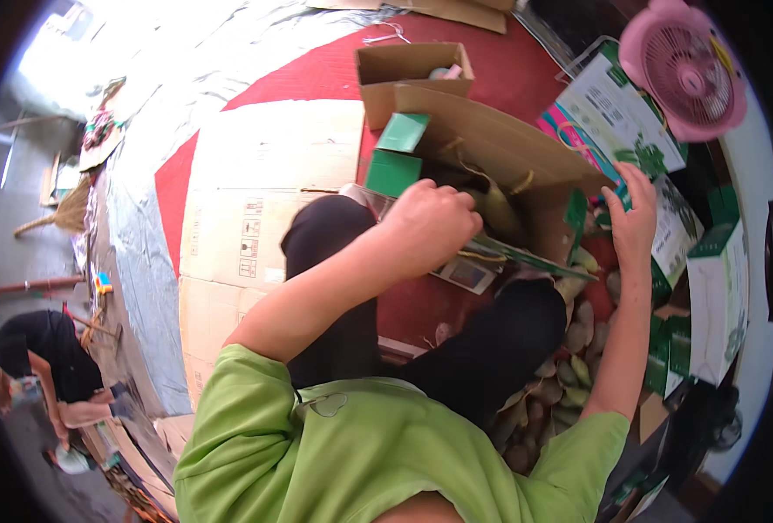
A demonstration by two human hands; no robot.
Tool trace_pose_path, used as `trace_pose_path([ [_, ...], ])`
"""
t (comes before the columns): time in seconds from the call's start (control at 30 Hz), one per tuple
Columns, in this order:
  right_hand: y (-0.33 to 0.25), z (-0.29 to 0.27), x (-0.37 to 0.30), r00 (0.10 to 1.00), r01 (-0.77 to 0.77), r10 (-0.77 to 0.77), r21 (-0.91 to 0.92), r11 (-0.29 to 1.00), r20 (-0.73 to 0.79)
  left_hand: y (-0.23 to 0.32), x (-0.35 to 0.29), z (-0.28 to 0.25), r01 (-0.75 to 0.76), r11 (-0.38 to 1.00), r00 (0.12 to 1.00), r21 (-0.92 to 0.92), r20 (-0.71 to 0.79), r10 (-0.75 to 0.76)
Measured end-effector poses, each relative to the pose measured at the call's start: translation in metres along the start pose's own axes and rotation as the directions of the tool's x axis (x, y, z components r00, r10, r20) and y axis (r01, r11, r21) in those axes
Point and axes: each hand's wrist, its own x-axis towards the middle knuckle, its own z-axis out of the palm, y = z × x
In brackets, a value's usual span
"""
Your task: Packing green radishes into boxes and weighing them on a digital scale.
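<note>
An open cardboard box (508, 131) with green flaps stands in front of my knees. Inside it lie long brownish-green tubers (498, 209) with thin stringy ends. My left hand (430, 225) is closed at the box's near left edge, its fingers curled down over the rim, and their tips are partly hidden. At the far right corner, my right hand (634, 209) has its thumb and fingers on either side of the cardboard wall. More tubers (569, 375) lie in a heap beside my right knee, under my right forearm.
Flattened cardboard (269, 174) covers the red mat (308, 74) on the left. A smaller open box (414, 74) stands beyond. White-and-green cartons (718, 296) and a pink fan (684, 74) are at the right. Another person (51, 357) bends down at the far left, near a broom (64, 209).
</note>
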Motion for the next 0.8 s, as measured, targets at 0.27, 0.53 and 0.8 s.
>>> trace_pose_path([
  [0.27, -0.011, 0.034, 0.045, 0.923, -0.039, 0.064, -0.072, 0.997, 0.379, -0.012, -0.004, 0.012, -0.103, 0.993, 0.99, -0.065, -0.103, 0.096],
  [0.53, -0.057, 0.035, 0.082, 0.931, 0.047, -0.004, -0.106, 0.993, 0.366, -0.05, -0.027, 0.002, -0.06, 0.995, 0.968, -0.081, -0.249, 0.038],
  [0.8, -0.164, 0.05, 0.148, 0.898, 0.346, -0.293, -0.114, 0.931, 0.327, -0.118, -0.111, -0.016, 0.122, 0.981, 0.914, -0.152, -0.368, -0.171],
])
